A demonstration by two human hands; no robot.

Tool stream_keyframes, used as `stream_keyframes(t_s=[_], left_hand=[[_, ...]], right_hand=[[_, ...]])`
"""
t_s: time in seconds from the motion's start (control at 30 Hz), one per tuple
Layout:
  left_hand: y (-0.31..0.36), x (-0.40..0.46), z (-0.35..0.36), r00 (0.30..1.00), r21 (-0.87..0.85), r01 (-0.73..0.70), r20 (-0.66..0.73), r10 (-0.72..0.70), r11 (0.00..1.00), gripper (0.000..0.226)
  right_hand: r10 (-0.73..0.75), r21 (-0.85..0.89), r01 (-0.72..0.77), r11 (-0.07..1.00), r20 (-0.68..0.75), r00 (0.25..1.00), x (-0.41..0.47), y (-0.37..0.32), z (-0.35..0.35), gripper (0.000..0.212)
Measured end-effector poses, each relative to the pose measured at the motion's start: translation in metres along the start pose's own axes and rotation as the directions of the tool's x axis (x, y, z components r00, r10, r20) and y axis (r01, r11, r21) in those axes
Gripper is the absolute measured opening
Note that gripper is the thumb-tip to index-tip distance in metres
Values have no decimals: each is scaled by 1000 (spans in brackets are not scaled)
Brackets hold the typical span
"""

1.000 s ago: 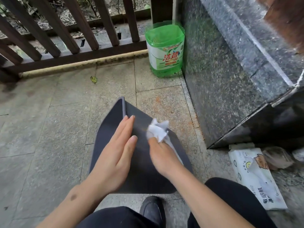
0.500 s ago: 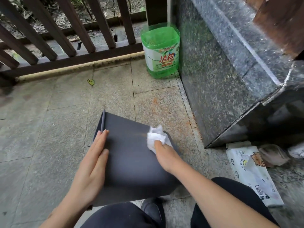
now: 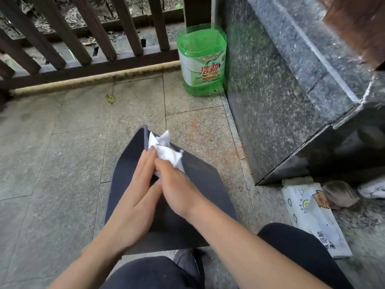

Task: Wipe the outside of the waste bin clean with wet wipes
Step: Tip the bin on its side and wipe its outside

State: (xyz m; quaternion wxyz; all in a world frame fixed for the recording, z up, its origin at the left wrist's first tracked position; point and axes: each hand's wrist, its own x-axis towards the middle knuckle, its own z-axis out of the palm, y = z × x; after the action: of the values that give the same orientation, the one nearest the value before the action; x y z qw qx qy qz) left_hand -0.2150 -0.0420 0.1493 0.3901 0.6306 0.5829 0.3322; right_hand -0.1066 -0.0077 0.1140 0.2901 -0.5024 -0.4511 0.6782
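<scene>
A dark grey waste bin [image 3: 200, 184] lies on its side on the tiled floor in front of my knees. My left hand [image 3: 135, 197] rests flat on its upper side, fingers stretched toward the far corner. My right hand [image 3: 177, 184] presses a crumpled white wet wipe [image 3: 166, 152] against the bin near that far corner, right beside my left fingertips. The two hands touch each other.
A green detergent bottle [image 3: 202, 63] stands by the wooden railing [image 3: 89, 65]. A dark granite block [image 3: 281, 90] rises on the right. A wet wipe pack [image 3: 314, 220] and crumpled litter [image 3: 339, 195] lie at its foot. My shoe [image 3: 187, 261] sits under the bin.
The bin has been turned under my hands. My right hand has carried the wipe leftward and farther away, up to the far corner, meeting my left hand.
</scene>
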Motion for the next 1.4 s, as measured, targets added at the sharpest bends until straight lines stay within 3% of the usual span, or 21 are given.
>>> stream_keyframes(t_s=[0.13,0.3,0.43,0.53,0.6,0.7,0.8,0.9,0.97,1.07,1.17,1.27,1.4], left_hand=[[-12,12,-3,991,10,133,29,-133,991,56],[-15,23,2,994,119,96,44,-102,988,60],[-15,16,-4,995,158,96,25,-101,983,59],[-16,4,-4,997,176,30,62,-41,984,62],[-15,1,-3,996,164,2,91,-17,986,64],[-14,5,-7,993,139,-6,116,-10,990,62],[-13,5,-8,984,139,-39,176,14,990,62],[-11,2,-2,976,97,-51,214,29,994,62],[-11,3,-1,979,71,-29,201,15,997,63],[-13,1,-4,983,91,-13,181,-4,996,62],[-12,0,-5,985,101,-30,170,12,994,58],[-14,-1,-4,983,121,-68,178,46,990,56],[-23,-4,-5,999,54,23,26,-25,998,52]], right_hand=[[-7,38,5,999,47,999,8,-4,-10,48],[82,-154,-103,983,-135,987,32,16,-30,58],[202,-145,-276,950,-387,899,36,58,-62,35],[408,-155,-487,860,-367,836,28,88,-83,47],[464,-108,-533,839,-369,806,25,94,-86,52],[390,-115,-465,878,-392,833,23,86,-75,52],[190,-117,-258,959,-412,891,12,60,-52,47],[-20,71,35,997,-206,978,6,28,-22,38],[-105,174,119,978,-88,991,5,18,-3,46],[-99,203,102,974,-22,995,6,15,2,52],[-101,82,102,991,-15,995,12,16,-8,53],[-60,-70,54,996,-91,994,32,20,-21,54],[102,-174,-141,975,-213,972,59,33,-38,48]])
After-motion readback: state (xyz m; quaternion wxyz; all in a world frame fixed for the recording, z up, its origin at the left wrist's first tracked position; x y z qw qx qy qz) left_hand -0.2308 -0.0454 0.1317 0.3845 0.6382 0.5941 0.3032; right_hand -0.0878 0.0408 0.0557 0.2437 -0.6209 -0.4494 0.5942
